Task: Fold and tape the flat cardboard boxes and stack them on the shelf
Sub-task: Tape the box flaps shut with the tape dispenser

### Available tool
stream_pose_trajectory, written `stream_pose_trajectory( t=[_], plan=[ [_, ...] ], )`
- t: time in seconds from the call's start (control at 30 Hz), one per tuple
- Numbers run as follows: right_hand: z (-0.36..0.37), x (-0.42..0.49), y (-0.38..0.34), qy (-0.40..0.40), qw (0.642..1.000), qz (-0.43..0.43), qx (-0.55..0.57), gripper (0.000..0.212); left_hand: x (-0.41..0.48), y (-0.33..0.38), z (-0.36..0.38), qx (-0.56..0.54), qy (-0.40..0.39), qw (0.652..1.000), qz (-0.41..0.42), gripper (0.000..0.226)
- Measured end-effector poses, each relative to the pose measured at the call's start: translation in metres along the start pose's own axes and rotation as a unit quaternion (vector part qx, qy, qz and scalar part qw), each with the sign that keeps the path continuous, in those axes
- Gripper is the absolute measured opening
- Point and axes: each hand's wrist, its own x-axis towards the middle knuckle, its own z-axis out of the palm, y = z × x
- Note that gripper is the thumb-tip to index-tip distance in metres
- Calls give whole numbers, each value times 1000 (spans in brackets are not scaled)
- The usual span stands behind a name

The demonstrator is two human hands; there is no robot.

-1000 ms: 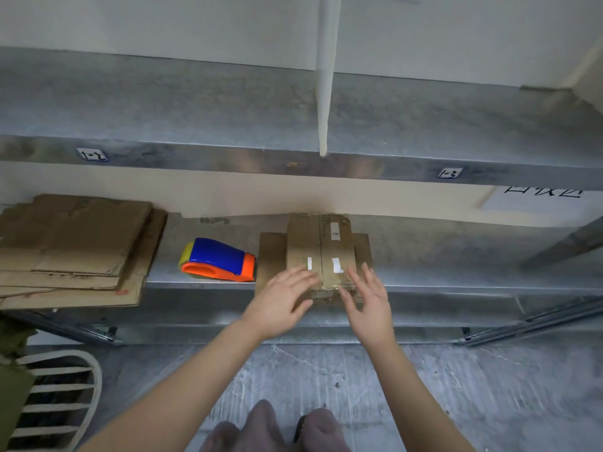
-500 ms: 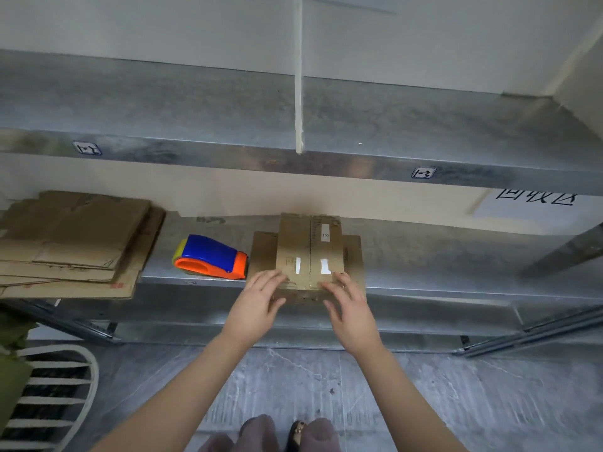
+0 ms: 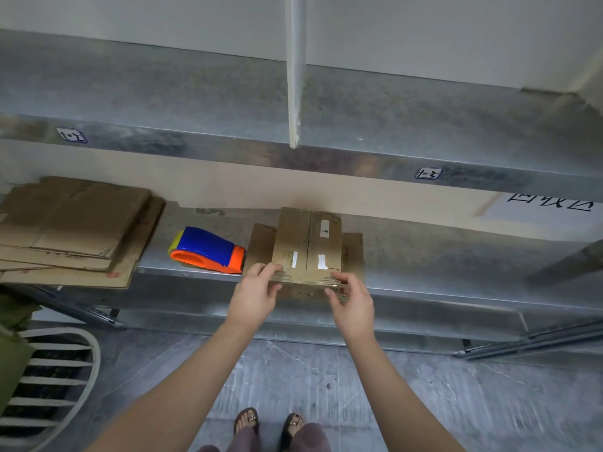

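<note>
A: Start big. What dominates?

B: The metal shelf (image 3: 424, 256), two tiers of it. Take its lower board as the landmark. On its left end lies a pile of flat cardboard (image 3: 71, 223), overhanging the front edge. Between that pile and the middle sits the blue-and-orange tape dispenser (image 3: 208, 251).

A: And the folded box?

B: The folded box (image 3: 306, 246) stands at the middle of that board, right at the front edge, just beside the dispenser. It appears to rest on another piece of cardboard (image 3: 354, 256) that sticks out on both sides; whether that is a second box I cannot tell. A seam runs down its top, with small white labels.

A: The hands?

B: The left hand (image 3: 256, 295) pinches the near left corner, fingers curled onto the top. The right hand (image 3: 354, 303) does the same at the near right corner, thumb and fingers closed on the edge.

A: How will it handle?

B: Light, I'd judge, and probably empty: stiff along edges and corners, but the panels would give under a squeeze. The corners, where the hands already are, seem the best hold. It should slide easily on bare metal, so steady pressure from both sides.
</note>
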Motion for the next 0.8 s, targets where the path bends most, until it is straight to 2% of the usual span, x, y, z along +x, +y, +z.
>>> stream_pose_trajectory(
  t=[0.1,0.17,0.23,0.3,0.43,0.6,0.8],
  plan=[
    [-16,11,1,-83,996,19,33,35,4,-2,-6,-17,-34,999,0,41],
    [-36,20,4,-176,983,27,45,48,10,-9,-19,-29,-106,994,13,56],
    [-51,26,7,-228,973,23,25,59,18,-16,-33,-40,-168,984,31,66],
    [-56,31,6,-219,976,6,3,55,24,-19,-40,-60,-188,979,43,66],
    [-46,33,4,-175,984,-19,-3,45,29,-16,-36,-83,-156,984,37,56],
    [-40,20,14,-122,992,2,25,40,18,-15,-25,-102,-138,985,18,55],
    [-22,12,6,-37,999,-1,12,32,14,-2,-9,-54,-44,997,45,48]
  ],
)
